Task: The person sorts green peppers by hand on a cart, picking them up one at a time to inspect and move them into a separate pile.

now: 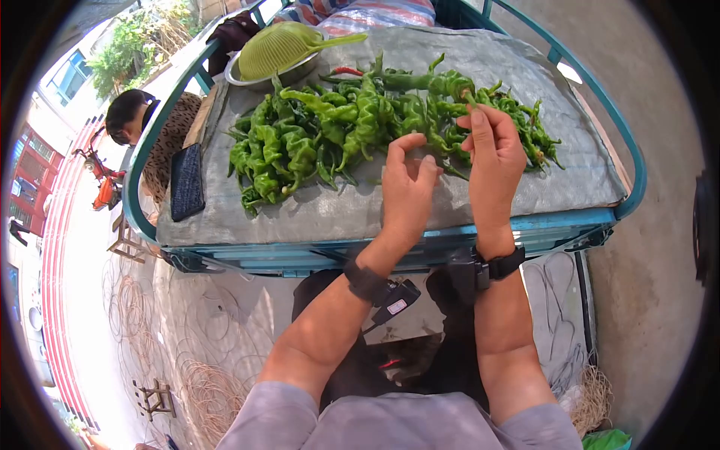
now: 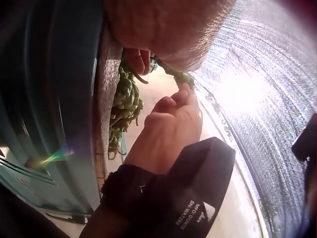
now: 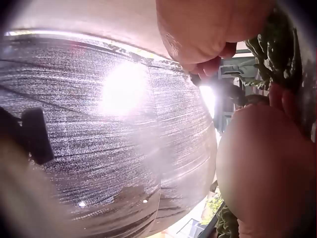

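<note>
My right hand (image 1: 495,150) is raised over the right part of the pile and pinches a long green chili pepper (image 1: 450,84) by its stem end, between thumb and fingers. In the left wrist view this pepper (image 2: 183,79) shows just beyond the right hand's fingertips. My left hand (image 1: 409,184) hovers at the near edge of the pile, index finger and thumb loosely bent, with a gap between them and nothing seen in it. Before both hands lies a heap of wrinkled green chili peppers (image 1: 300,135), with one red chili pepper (image 1: 346,71) at its back.
A grey sheet (image 1: 225,225) covers the cart bed inside a blue rail (image 1: 637,150). At the back left, a green strainer (image 1: 277,51) rests on a metal bowl (image 1: 244,80). A dark phone-shaped object (image 1: 187,182) lies at the left edge. Another person (image 1: 154,142) bends beyond the rail.
</note>
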A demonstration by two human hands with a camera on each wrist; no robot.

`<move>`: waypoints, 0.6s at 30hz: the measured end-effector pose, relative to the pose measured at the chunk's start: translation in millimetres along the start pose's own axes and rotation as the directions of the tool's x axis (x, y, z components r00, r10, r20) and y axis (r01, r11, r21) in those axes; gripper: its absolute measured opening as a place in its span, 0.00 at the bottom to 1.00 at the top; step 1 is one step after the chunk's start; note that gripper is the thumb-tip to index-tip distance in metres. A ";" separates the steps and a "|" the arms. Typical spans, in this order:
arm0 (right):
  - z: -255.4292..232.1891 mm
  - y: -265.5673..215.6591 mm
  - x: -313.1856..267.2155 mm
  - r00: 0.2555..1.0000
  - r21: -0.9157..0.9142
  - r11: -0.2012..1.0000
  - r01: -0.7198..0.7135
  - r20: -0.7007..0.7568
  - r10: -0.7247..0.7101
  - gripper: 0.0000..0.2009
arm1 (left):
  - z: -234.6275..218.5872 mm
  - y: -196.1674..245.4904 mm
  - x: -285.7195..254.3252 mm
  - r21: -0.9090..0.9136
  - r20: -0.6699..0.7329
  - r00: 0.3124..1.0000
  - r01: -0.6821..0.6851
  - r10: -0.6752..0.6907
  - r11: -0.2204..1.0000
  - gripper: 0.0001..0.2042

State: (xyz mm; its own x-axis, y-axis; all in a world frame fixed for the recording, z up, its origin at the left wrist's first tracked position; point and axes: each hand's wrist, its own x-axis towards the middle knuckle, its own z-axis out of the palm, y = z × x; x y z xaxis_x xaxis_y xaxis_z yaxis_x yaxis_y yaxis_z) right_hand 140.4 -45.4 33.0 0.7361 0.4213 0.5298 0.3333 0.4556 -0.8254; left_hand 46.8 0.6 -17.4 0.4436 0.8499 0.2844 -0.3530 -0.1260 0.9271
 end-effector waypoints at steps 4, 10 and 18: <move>3.1 -4.0 -7.9 0.960 -0.263 0.924 0.278 0.038 -0.278 0.06 | -1.9 -4.4 0.4 0.079 0.007 1.000 -0.015 0.014 0.997 0.15; -14.0 9.2 -5.8 0.933 -0.674 0.647 0.356 0.212 -0.291 0.04 | -1.5 -10.4 0.3 0.091 -0.005 0.999 -0.031 0.031 0.995 0.15; -26.7 0.8 -9.1 0.979 -0.835 0.546 0.073 0.163 0.119 0.08 | 1.6 -5.8 -2.9 0.108 -0.013 1.000 -0.023 0.024 0.994 0.16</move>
State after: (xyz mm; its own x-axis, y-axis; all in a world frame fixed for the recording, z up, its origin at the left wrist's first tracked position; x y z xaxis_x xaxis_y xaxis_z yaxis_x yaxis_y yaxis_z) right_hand 149.7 -69.8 22.2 0.6645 0.5947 0.4525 0.7273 -0.3754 -0.5745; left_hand 48.9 -2.0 -23.3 0.4238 0.8533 0.3037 -0.2716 -0.2002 0.9414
